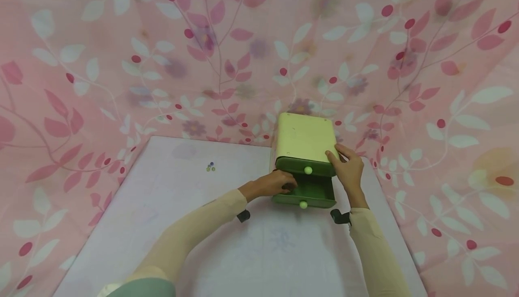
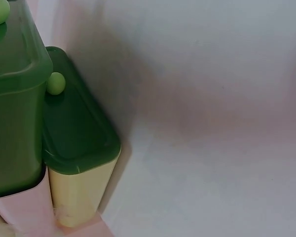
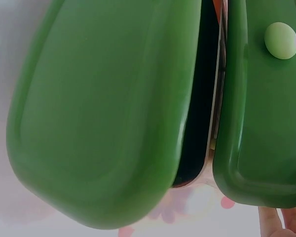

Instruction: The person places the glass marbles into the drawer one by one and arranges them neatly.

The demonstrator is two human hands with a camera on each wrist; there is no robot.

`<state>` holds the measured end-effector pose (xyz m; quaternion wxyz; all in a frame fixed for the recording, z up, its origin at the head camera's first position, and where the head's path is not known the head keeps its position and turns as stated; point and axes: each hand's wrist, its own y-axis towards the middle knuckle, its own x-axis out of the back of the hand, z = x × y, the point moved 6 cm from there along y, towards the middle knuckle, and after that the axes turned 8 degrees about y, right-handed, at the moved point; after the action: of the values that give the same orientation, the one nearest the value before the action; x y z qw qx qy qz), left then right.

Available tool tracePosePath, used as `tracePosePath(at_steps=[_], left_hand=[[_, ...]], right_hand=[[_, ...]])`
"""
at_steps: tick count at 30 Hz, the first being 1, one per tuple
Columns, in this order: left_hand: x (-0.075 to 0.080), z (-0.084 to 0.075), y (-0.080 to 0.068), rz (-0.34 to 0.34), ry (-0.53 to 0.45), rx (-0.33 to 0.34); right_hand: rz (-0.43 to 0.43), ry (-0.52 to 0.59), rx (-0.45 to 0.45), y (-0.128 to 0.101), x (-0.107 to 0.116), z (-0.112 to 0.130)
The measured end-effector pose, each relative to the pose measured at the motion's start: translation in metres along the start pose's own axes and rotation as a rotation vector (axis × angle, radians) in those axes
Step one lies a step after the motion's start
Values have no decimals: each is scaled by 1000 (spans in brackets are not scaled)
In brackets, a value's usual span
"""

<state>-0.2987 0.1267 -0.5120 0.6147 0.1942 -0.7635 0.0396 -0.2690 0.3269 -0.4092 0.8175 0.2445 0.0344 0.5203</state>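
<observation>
1. A small yellow drawer cabinet [image 1: 305, 138] stands at the far edge of the white table [image 1: 202, 225].
2. Its lower green drawer [image 1: 306, 194] is pulled out; the upper drawer [image 1: 305, 166] is closed.
3. The left hand [image 1: 272, 183] reaches into the open drawer, fingers curled; whether it holds anything is hidden.
4. The right hand [image 1: 348, 167] rests with straight fingers on the cabinet's right front corner.
5. Small marbles [image 1: 210, 167] lie well left of the cabinet.
</observation>
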Motion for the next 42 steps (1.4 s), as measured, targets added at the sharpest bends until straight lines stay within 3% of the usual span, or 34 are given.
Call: tracePosePath(at_steps=[8, 42], left_hand=[[0, -2, 0, 26, 50, 6], [-3, -3, 0, 37, 70, 0]], right_hand=[[-2, 9, -13, -2, 0, 3], [-13, 39, -21, -3, 0, 2]])
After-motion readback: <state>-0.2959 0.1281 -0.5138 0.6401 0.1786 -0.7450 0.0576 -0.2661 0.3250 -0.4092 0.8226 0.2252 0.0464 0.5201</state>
